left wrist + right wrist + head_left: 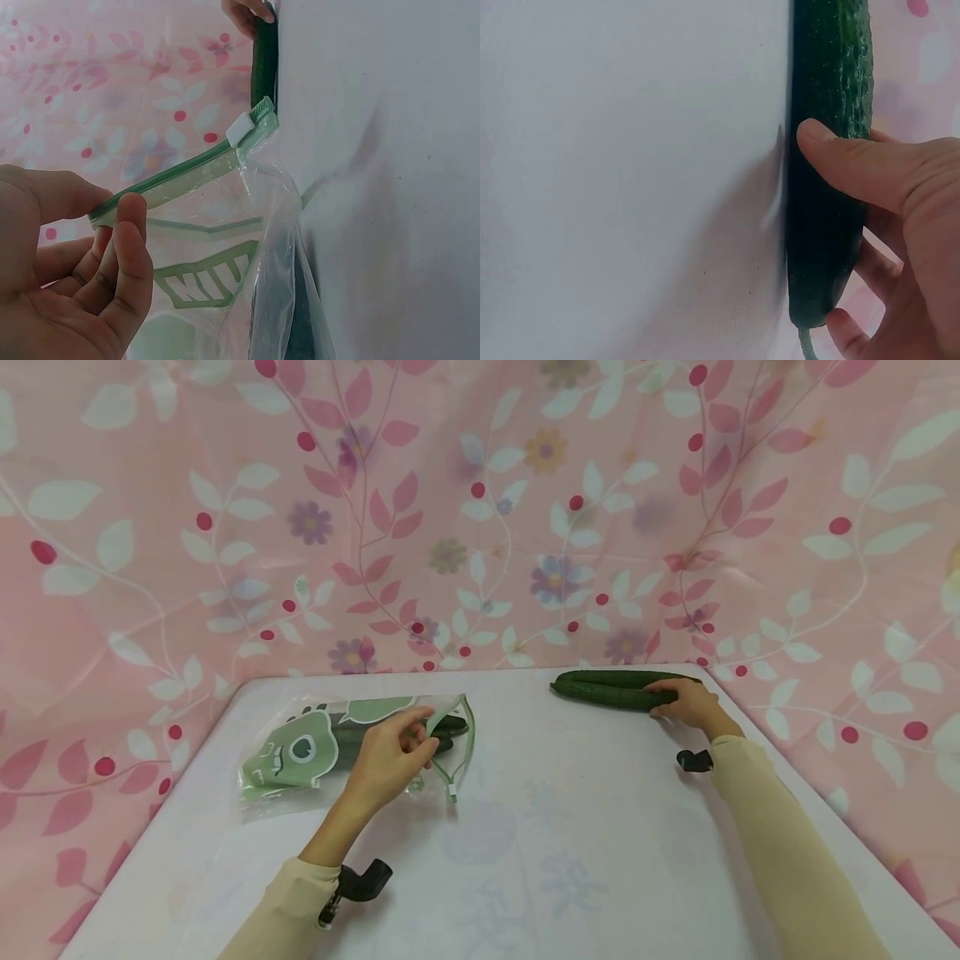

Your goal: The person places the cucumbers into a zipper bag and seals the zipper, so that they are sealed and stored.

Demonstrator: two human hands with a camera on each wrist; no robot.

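Observation:
A clear zip bag [292, 752] with a green cartoon print lies on the left of the table, dark green cucumbers [453, 724] inside it. My left hand [390, 756] pinches the green zip edge of its mouth between thumb and finger; the white slider [240, 129] sits near the edge's far end in the left wrist view. At the table's back right, two cucumbers [615, 696] lie side by side. My right hand [686, 703] grips the nearer one close to its stem end, thumb on one side and fingers round the other, as the right wrist view shows.
The white table [570, 827] has faint printed marks. Behind it hangs a pink floral cloth [480, 527]. Black wrist cameras [363, 881] stick out from both sleeves, close above the tabletop.

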